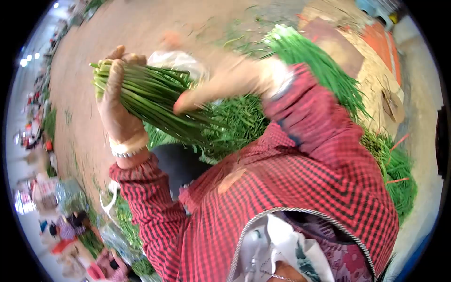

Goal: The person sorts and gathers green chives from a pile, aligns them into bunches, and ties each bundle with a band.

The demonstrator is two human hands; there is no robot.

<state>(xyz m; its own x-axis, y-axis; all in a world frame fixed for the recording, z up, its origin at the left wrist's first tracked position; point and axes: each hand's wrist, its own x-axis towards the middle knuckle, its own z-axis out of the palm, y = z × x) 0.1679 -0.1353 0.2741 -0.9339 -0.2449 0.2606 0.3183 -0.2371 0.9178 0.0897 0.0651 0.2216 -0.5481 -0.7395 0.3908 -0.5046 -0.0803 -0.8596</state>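
Note:
A bunch of long green chives (157,91) is held in my left hand (112,94), with the fingers and thumb wrapped round it near the cut ends. The stalks point to the right and down, their far ends loose. Over the bunch, my right hand (230,82) is smeared by motion; its thumb and fingers look spread apart, with nothing visible in them. The thumb is near the stalks, but I cannot tell whether it touches them. Below lies a loose heap of greens (242,120), partly hidden by the arms and the red checked clothing.
A bunch with white ends (312,61) lies on a mat at the upper right. Tied greens (399,181) sit at the far right. A white plastic bag (176,61) is behind my hands. Several people (70,225) and more greens are at the lower left.

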